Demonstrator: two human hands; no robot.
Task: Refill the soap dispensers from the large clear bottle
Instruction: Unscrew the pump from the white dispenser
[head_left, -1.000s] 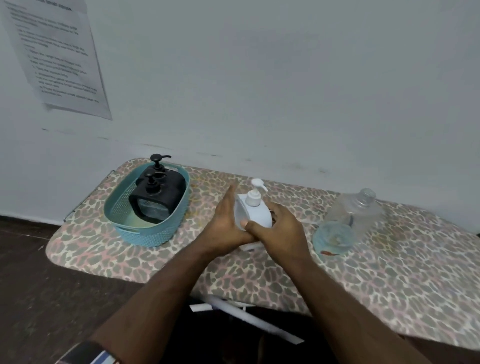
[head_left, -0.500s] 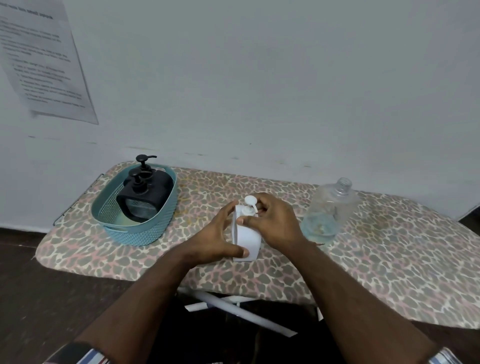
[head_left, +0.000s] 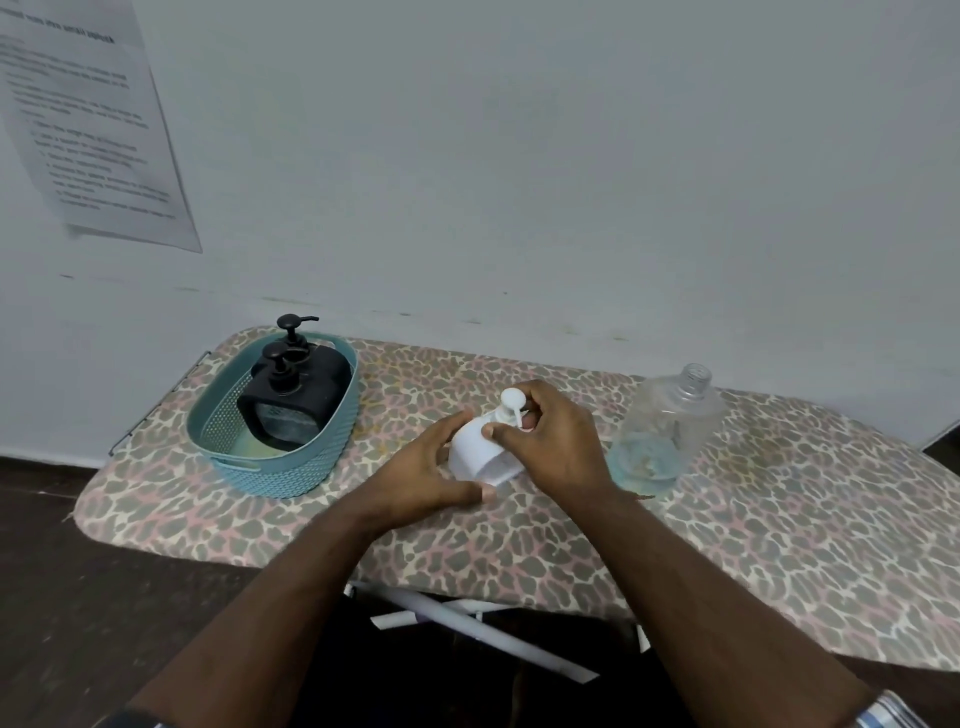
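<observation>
A small white plastic soap dispenser (head_left: 480, 449) stands tilted in the middle of the spotted cloth-covered table (head_left: 779, 519). The left hand (head_left: 426, 475) cups its left side, fingers curled round it. The right hand (head_left: 550, 441) pinches its white pump top (head_left: 511, 402). The large clear bottle (head_left: 662, 431) stands open just to the right. Two black pump dispensers (head_left: 296, 395) sit in a blue-green basket (head_left: 270, 470) on the far left.

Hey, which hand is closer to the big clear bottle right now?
Right. The right hand grips the white dispenser's pump neck, just left of the clear bottle. The left hand holds the dispenser's far side, farther from it.
</observation>
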